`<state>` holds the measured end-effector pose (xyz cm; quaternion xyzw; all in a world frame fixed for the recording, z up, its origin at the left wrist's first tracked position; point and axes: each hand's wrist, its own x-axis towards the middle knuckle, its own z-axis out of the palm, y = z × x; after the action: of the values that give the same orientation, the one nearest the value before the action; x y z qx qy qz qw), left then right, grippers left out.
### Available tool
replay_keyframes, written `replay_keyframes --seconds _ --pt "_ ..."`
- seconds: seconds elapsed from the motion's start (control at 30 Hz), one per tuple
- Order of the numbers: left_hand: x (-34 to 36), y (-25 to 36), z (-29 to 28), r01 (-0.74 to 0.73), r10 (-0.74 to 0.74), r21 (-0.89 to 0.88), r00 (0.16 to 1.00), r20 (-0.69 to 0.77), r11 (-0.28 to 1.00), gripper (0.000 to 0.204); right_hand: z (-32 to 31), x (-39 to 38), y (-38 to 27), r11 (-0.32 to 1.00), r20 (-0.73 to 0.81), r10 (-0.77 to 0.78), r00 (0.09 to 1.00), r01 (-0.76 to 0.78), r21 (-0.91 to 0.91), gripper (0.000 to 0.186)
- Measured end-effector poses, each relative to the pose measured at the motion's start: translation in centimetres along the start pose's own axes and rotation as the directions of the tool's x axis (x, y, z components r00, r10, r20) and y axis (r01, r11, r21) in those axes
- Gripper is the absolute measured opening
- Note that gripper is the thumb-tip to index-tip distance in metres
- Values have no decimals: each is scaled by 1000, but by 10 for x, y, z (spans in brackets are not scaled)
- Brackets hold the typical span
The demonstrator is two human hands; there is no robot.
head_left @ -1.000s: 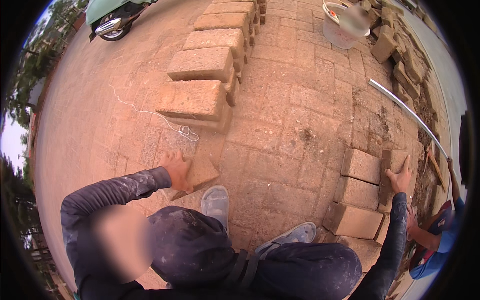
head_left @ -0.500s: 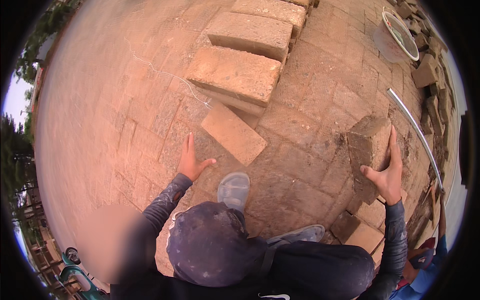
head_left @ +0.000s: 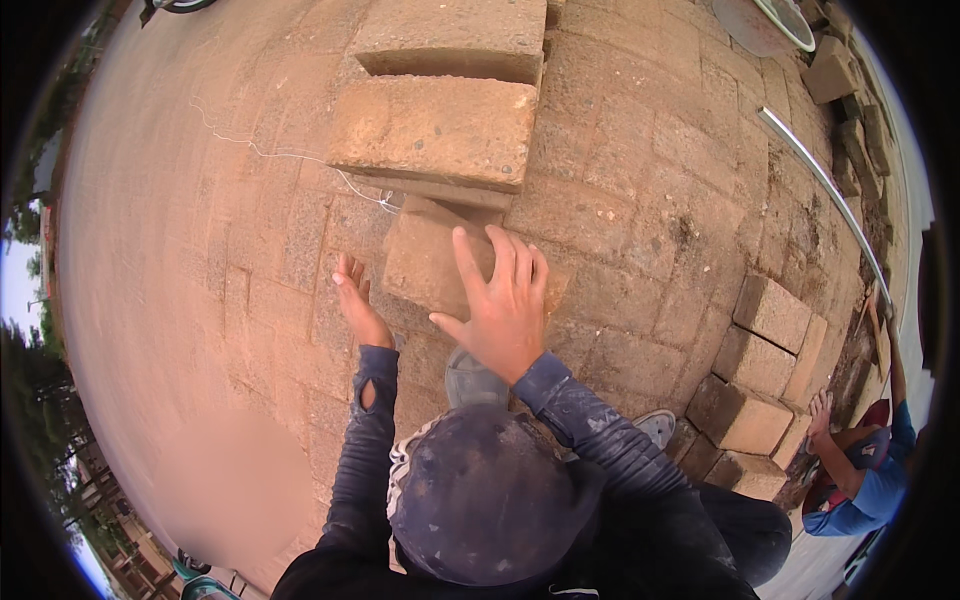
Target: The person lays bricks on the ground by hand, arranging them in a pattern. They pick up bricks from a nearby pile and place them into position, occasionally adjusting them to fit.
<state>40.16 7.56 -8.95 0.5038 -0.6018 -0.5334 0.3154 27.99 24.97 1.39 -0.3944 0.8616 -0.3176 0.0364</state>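
Paved ground: brick-coloured blocks (head_left: 640, 210) fill most of the view, dusty and stained dark toward the right.
Row of bricks: thick tan bricks (head_left: 435, 125) stand side by side, running from the upper middle out through the top edge; the nearest has another layer beneath it.
Wearer's knee: dark, dust-marked cloth (head_left: 490, 490), rounded, at the lower middle.
Small stack: several bricks (head_left: 748, 362) set close together at the right, beyond the right foot, some faces darker than others.
Loose bricks: a jumbled pile (head_left: 855, 150) along the upper right edge, lying at various angles.
Co-worker: a person in a blue top (head_left: 860, 505) at the far right, one hand (head_left: 820, 415) beside the small stack.
Metal bar: long and pale (head_left: 833, 193), lying between the paving and the loose bricks, its lower end near the co-worker's raised arm.
Bucket: whitish (head_left: 755, 25), cut off by the top edge.
Brick in hand's reach: one tan brick (head_left: 425, 260), turned at an angle, just below the near end of the row and between the wearer's hands.
Right hand: fingers (head_left: 500, 300) spread wide across the brick's right part, thumb toward its lower edge; how firmly it grips, I cannot tell.
Left hand: empty (head_left: 362, 308), palm toward the brick and fingers pointing up, just left of it.
Left sandal: grey (head_left: 472, 382), partly hidden below the right hand.
String: thin and white (head_left: 262, 152), trailing leftward from beside the row's near end.
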Motion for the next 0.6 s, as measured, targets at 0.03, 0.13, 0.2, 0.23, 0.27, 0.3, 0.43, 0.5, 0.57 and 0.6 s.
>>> replay_keyframes --seconds 0.03,0.13,0.2,0.23,0.27,0.3,0.43,0.5,0.57,0.6 --pt "3 1 5 3 0 -49 998 63 999 75 3 -4 -2 998 -105 36 994 -31 45 94" --pt "-2 7 21 49 -15 -181 983 180 982 70 1 -26 41 865 -189 472 861 -410 290 83" --pt "-4 10 29 120 -55 -284 973 225 951 70 21 -39 65 539 -52 746 663 -558 631 78" --pt "-2 10 32 151 -73 -333 969 235 931 70 35 -44 72 241 130 812 569 -530 813 74" --pt "1 9 32 120 -47 -326 974 223 938 71 44 -48 73 -95 340 798 497 -455 886 70" --pt "7 8 30 92 -26 -312 977 210 946 72 46 -48 60 -179 381 772 509 -402 898 72" --pt "23 36 52 218 -171 -349 972 159 911 76 75 -53 25 -160 367 775 515 -401 902 94" --pt "30 32 51 259 -207 -390 963 170 884 85 77 -46 21 -64 306 792 528 -426 902 95" --pt "31 30 45 348 -305 -406 937 168 845 88 64 -43 19 -293 432 762 483 -338 894 87" --pt "33 30 42 353 -298 -394 934 195 849 88 57 -41 18 -404 494 734 466 -285 869 84"
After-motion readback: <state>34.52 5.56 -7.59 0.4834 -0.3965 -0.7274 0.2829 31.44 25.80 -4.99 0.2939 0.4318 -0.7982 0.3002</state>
